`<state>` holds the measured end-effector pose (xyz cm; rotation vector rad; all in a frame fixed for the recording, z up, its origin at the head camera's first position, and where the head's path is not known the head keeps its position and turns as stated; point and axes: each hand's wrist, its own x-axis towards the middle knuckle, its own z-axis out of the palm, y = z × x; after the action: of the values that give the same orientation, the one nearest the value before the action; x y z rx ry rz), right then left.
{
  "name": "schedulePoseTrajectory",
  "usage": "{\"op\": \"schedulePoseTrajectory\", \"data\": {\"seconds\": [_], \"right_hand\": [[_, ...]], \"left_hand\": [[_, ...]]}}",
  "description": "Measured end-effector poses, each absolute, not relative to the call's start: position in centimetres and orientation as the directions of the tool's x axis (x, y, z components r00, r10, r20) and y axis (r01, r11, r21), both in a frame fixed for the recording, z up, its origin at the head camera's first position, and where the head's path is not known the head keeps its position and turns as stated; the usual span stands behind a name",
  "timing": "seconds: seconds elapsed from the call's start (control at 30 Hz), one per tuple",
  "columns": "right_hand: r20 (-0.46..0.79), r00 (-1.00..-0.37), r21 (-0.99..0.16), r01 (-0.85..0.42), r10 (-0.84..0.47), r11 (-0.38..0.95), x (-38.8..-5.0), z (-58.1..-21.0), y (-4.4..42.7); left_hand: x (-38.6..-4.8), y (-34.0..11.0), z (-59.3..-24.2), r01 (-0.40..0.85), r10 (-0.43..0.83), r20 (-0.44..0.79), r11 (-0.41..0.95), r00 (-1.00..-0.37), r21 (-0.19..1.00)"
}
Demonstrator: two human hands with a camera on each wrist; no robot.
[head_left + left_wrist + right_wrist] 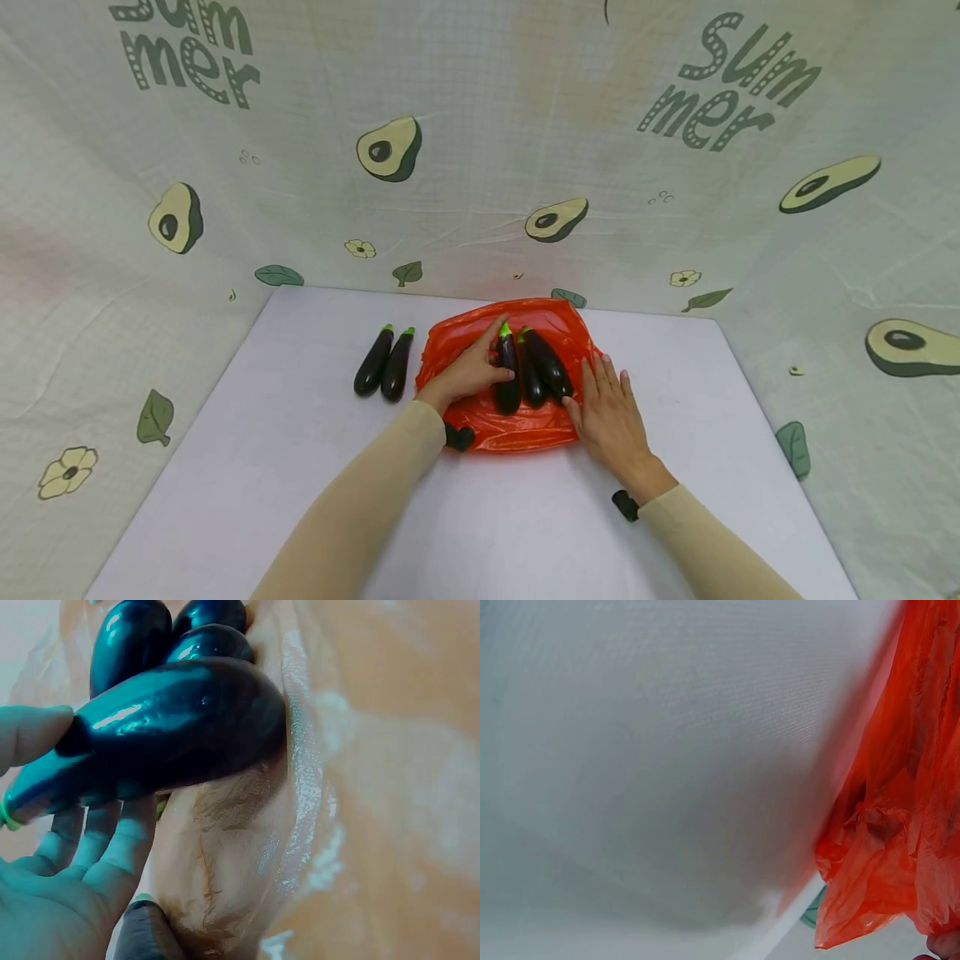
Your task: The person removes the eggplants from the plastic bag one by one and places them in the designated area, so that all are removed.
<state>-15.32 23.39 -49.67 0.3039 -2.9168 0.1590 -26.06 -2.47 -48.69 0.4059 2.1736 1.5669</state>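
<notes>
A red plastic bag (517, 437) lies spread on the table, with several dark purple eggplants (549, 363) on it side by side. Over the bag, my left hand (471, 371) holds one eggplant (507, 375) near its green stem end. In the left wrist view, the thumb presses one side of this eggplant (187, 724) and the fingers support the other. My right hand (611, 417) rests with straight fingers along the bag's right edge. Only fingertips (945, 943) show in the right wrist view, beside the crumpled red plastic (885, 847).
Two more eggplants (372, 360) lie together on the white table (300, 433), left of the bag. A pale cloth (480, 167) printed with avocados, leaves and lettering hangs behind the table and at both sides.
</notes>
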Motion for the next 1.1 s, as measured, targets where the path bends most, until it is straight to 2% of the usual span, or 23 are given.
{"op": "schedulePoseTrajectory", "data": {"seconds": [0.3,0.77,1.1], "right_hand": [[0.21,-0.96,-0.082,-0.208,-0.187,0.975,-15.2,-49.7,23.6],[0.207,-0.962,-0.081,-0.201,-0.181,0.976,-15.2,-49.6,23.7],[0.203,-0.963,-0.104,-0.201,-0.177,0.974,-15.1,-49.6,23.8]], "left_hand": [[-25.8,-2.7,-48.6,0.048,0.446,-0.105,0.318,-0.889,0.947],[-24.6,-3.4,-47.2,0.03,0.421,-0.068,0.223,-0.905,0.974],[-23.9,-4.4,-45.5,0.034,0.392,-0.058,0.224,-0.918,0.974]]}}
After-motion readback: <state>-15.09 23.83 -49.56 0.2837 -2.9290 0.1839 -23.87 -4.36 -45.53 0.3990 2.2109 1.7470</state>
